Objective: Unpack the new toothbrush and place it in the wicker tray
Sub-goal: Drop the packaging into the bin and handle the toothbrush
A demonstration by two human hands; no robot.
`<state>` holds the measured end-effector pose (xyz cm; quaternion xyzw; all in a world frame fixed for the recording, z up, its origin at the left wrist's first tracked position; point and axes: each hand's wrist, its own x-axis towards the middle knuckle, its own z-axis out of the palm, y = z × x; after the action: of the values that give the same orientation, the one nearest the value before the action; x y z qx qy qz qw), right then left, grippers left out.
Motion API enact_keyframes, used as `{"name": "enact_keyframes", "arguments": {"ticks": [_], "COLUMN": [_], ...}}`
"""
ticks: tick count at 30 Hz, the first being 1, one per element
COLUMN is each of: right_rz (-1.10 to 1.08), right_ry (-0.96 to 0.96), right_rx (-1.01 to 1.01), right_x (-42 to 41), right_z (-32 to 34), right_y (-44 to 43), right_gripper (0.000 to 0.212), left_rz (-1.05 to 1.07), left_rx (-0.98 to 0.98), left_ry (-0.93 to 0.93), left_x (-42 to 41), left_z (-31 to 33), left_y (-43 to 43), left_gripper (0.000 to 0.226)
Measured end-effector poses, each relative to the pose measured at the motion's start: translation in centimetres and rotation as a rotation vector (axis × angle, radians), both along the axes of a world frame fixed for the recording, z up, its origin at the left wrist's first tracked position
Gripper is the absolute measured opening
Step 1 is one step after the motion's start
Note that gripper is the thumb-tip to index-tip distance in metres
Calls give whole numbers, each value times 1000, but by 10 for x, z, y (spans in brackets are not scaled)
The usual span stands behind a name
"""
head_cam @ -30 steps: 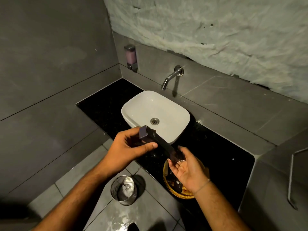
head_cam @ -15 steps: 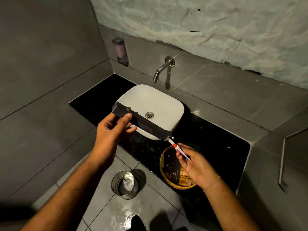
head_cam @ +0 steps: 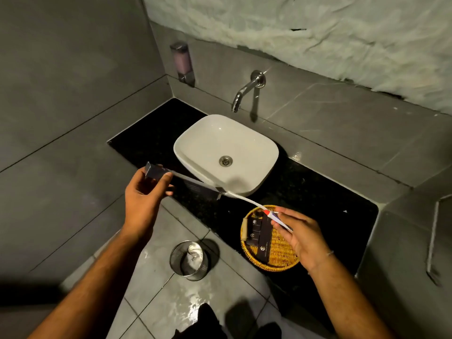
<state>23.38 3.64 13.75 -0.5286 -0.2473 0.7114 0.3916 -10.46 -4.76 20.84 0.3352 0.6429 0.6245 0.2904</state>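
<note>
My left hand [head_cam: 144, 196] grips the far end of a long dark toothbrush box [head_cam: 186, 183], held level in front of the basin. A white toothbrush [head_cam: 247, 200] with a red band sticks most of the way out of the box's right end. My right hand [head_cam: 300, 233] pinches its handle end above the round wicker tray [head_cam: 281, 261]. The tray sits on the black counter and holds several small dark boxes [head_cam: 259, 234].
A white basin [head_cam: 208, 143] stands on the black counter [head_cam: 325, 192] under a wall tap [head_cam: 247, 90]. A soap dispenser [head_cam: 182, 61] hangs in the corner. A metal waste bin [head_cam: 189, 260] stands on the wet tiled floor below the counter edge.
My right hand has drawn the toothbrush further out of the box, moving right over the tray. My left hand has carried the box leftwards and lower.
</note>
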Motion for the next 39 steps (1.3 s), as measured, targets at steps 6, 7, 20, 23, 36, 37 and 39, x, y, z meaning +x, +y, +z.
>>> {"name": "enact_keyframes", "arguments": {"ticks": [6,7,20,23,36,37,39], "right_rz": [26,36,220,228,194,201,209], "right_ry": [-106,-119,-189,-223,-275,-290,-347], "right_rx": [-7,5,-10,-20,-138,-119,-67], "right_x": [-33,-41,-190,-210,-206,-208,-212], "right_z": [-13,-13,-94,-124,-162,-159,-150], "right_y": [-3,-5,-27,-35,-69,-69,-66], "right_gripper": [19,22,21,24,14,16,21], "left_rz": [189,195,352,403,232,243,267], "left_rx": [-234,-312,-841,-856,-1023,-1013,-921], "left_ry": [-15,4,-32,-152,-447,-450,-451], "left_x": [-54,-59,-97,-106,-132,-129,-125], "left_z": [-68,-87,-318,-353,-443,-436,-412], "left_y": [-41,-49,-95,-83,-63,-62,-58], "left_gripper": [25,25,29,26,62,56,40]}}
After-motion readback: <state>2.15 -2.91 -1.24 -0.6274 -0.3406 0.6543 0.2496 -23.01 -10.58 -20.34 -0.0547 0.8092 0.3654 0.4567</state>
